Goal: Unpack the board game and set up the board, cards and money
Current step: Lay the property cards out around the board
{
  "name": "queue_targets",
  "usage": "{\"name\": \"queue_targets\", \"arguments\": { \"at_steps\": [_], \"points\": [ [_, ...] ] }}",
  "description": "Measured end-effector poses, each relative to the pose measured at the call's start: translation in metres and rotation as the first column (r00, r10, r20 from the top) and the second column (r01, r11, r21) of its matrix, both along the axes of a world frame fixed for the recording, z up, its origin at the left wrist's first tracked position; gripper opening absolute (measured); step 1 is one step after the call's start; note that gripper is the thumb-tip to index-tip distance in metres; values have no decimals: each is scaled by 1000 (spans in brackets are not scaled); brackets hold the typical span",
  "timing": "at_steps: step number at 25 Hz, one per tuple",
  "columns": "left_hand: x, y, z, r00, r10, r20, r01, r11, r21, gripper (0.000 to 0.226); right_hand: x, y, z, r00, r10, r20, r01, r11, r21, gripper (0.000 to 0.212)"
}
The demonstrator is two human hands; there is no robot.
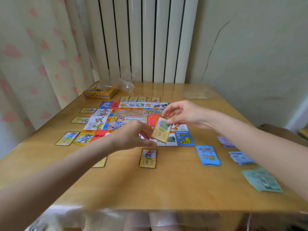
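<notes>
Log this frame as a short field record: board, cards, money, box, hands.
board: game board unfolded flat on the table
cards laid: yellow-framed cards along the board's far, left and near edges, e.g. near card
card in hand: green-creature card, tilted over the board's near right part, gripped by both right hand and left hand
money: purple stack, two blue stacks, green stack, right of board
box: yellow box, far left, clear wrap beside it

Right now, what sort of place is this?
Probably a room in a home: a wooden table pushed against a white radiator, and heart-patterned curtains on the left.
</notes>
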State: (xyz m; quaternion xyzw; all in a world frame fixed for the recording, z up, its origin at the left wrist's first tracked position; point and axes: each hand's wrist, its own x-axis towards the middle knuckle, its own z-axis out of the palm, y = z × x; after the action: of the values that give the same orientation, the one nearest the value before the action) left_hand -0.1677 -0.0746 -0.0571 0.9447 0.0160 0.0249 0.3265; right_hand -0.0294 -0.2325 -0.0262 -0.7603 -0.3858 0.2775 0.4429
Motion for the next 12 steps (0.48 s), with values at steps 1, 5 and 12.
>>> {"name": "queue_targets", "arguments": {
  "at_steps": [1, 5, 12],
  "points": [
    [-4, 2, -1, 999, -33, -28, 36, 992, 120, 21, -1, -6, 1, 997, 29, 68, -23, 996, -83, 24],
    [-20, 3, -16, 974, -119, -193, 176, 935, 309, 47, -9, -21, -17, 979, 147, 139, -90, 931, -353, 21],
    [-15, 8, -25, 977, -118, -175, 180, 898, 401, 51, -9, -19, -37, 933, 144, 329, 5, 912, -411, 15]
  ]
}}
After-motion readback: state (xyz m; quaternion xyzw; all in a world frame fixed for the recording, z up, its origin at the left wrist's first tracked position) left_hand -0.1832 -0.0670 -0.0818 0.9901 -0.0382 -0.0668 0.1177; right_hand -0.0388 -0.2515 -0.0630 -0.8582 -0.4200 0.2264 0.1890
